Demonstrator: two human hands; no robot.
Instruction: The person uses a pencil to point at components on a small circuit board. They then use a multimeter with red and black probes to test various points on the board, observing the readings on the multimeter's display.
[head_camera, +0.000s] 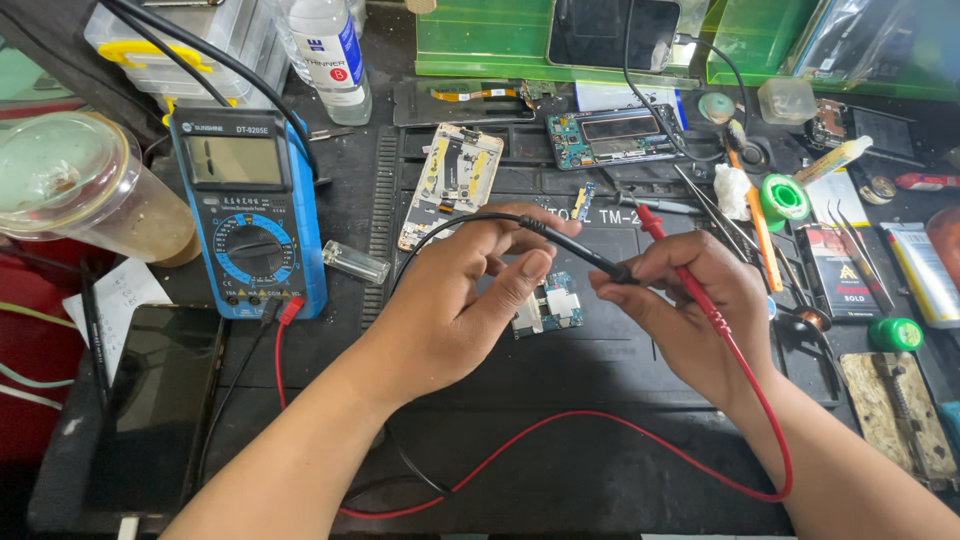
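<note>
My left hand rests over the black work mat, its fingers closed around the black test probe, which runs rightward from its fingertips. My right hand holds the red test probe across its fingers, tip pointing up and away, while its thumb and forefinger pinch the black probe's end. A small blue circuit board lies on the mat just under both hands, partly hidden by my left thumb. The red lead loops over the mat to the blue multimeter at left.
A dark phone lies at lower left, with a plastic cup behind it and a clear bottle further back. An opened phone frame and a phone board lie beyond my hands. Tweezers, a green spool and small tools crowd the right.
</note>
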